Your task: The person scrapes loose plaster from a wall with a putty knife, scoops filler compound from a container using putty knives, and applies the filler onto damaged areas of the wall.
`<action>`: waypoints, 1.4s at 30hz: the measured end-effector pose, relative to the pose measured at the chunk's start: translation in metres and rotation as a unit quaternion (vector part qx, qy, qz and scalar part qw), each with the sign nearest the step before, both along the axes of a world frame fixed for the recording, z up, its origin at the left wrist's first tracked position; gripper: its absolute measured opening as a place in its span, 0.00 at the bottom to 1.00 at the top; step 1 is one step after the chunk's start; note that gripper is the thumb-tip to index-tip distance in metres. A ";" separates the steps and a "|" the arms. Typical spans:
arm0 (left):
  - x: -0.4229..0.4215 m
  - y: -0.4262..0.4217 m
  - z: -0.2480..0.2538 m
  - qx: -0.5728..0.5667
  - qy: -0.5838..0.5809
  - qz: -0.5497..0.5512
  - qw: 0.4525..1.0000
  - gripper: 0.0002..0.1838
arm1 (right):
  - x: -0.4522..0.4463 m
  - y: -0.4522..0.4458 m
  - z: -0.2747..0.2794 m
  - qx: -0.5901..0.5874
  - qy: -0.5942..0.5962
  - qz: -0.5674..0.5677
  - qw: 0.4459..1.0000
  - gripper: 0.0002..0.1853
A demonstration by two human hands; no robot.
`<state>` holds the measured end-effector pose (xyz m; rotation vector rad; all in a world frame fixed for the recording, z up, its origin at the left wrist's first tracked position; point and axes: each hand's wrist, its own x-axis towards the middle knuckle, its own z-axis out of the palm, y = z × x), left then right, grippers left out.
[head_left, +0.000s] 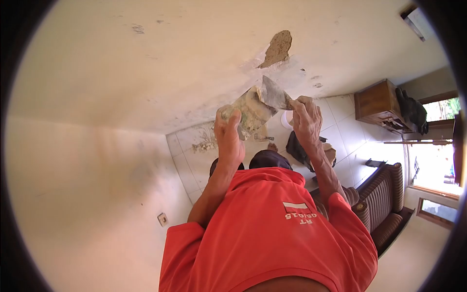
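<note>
Cream-painted plaster wall (97, 87) bears 1 irregular patch of exposed rough brown material (278, 48). Left hand (229, 134): fingers pinching a thin flat plate (268, 116) loaded with pale lumpy paste (252, 103), near the wall. Right hand (307, 119): fingers pinching a grey metal scraper blade (275, 92), located at the plate's edge. White floor tiles (335, 117) lie beneath.

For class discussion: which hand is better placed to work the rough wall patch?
Probably the right hand: its scraper blade is nearer the patch, while the left hand holds the smeared plate.
</note>
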<state>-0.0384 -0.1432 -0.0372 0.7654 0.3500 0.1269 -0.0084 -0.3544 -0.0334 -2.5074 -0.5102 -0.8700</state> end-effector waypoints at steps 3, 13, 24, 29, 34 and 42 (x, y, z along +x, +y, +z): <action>-0.003 0.011 0.008 0.010 -0.044 -0.030 0.999 0.13 | -0.001 0.008 -0.008 -0.014 0.026 -0.050 0.998 0.13; 0.024 0.052 -0.004 0.276 -0.097 0.001 0.956 0.12 | -0.045 0.011 0.046 0.478 0.505 0.020 0.719 0.12; 0.041 0.045 0.003 0.371 -0.248 -0.076 0.892 0.06 | -0.049 0.034 0.062 0.494 0.549 0.105 0.666 0.14; 0.054 0.062 -0.027 0.521 -0.314 -0.088 0.789 0.14 | -0.048 0.032 0.053 0.528 0.523 0.097 0.662 0.15; 0.068 0.058 -0.019 0.633 -0.382 -0.059 0.671 0.15 | -0.044 0.017 0.020 0.540 0.513 0.114 0.657 0.14; 0.032 0.076 -0.080 0.661 -0.034 -0.110 0.741 0.10 | -0.018 -0.019 -0.065 0.640 0.333 0.042 0.691 0.18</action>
